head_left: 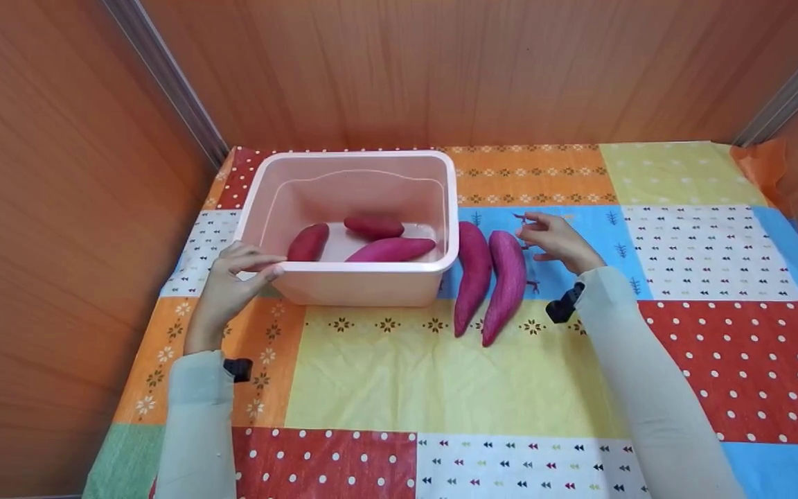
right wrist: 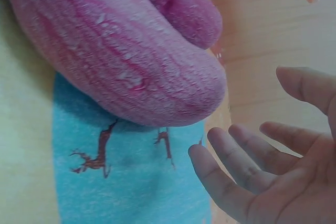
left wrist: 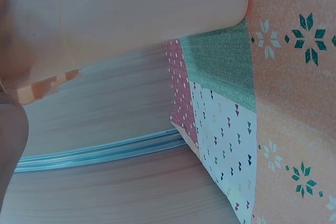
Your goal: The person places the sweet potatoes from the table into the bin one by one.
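A pale pink plastic tub [head_left: 364,285] stands at the back left of the table, with three purple-red sweet potatoes inside, one [head_left: 392,249] lying near the front wall. My left hand [head_left: 233,281] pinches the tub's front left corner by the rim, thumb and fingers on either side. Two long purple sweet potatoes lie side by side just right of the tub: a darker one [head_left: 473,277] and a paler one [head_left: 506,284]. Beside the paler one's upper end is my right hand [head_left: 555,239]. In the right wrist view its fingers [right wrist: 226,184] are spread, apart from the sweet potato [right wrist: 121,61].
A patchwork-patterned cloth [head_left: 357,374] covers the table. Wood-grain panels [head_left: 440,69] close in the back and both sides, with metal strips [head_left: 163,69] at the corners. Orange material [head_left: 763,166] sits at the cloth's far right corner.
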### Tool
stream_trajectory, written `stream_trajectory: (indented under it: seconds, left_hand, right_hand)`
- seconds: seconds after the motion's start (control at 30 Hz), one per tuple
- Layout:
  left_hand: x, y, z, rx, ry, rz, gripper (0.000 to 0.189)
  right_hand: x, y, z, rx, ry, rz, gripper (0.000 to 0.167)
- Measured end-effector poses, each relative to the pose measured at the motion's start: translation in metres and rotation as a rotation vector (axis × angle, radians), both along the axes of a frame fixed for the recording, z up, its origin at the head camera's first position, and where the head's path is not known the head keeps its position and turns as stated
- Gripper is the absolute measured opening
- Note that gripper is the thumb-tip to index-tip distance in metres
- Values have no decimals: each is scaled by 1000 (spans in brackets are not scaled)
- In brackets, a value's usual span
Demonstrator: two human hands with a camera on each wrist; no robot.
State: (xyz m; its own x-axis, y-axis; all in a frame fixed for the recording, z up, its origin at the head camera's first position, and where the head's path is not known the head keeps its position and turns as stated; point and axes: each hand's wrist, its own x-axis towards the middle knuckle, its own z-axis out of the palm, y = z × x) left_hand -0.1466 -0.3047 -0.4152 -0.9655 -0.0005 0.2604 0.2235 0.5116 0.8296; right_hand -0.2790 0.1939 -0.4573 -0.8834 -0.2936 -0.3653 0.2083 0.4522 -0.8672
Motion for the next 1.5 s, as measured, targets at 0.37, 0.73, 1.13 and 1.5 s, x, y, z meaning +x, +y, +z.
stream_trajectory:
  seconds: [0.37, 0.73, 1.13, 1.5]
  left_hand:
    - [0, 0, -1, -19, 0, 0, 23]
    - [-1, 0, -2, -18, -3, 8, 23]
    - [1, 0, 0, -13, -19, 2, 25]
    - [14, 18, 26, -8, 9, 1, 22]
  right_hand:
    - [7, 5, -11, -7, -59, -2, 73]
    - [15, 9, -24, -54, -112, 23, 81]
    - [20, 10, -36, -87, -141, 19, 84]
    - [28, 5, -28, -140, -188, 24, 81]
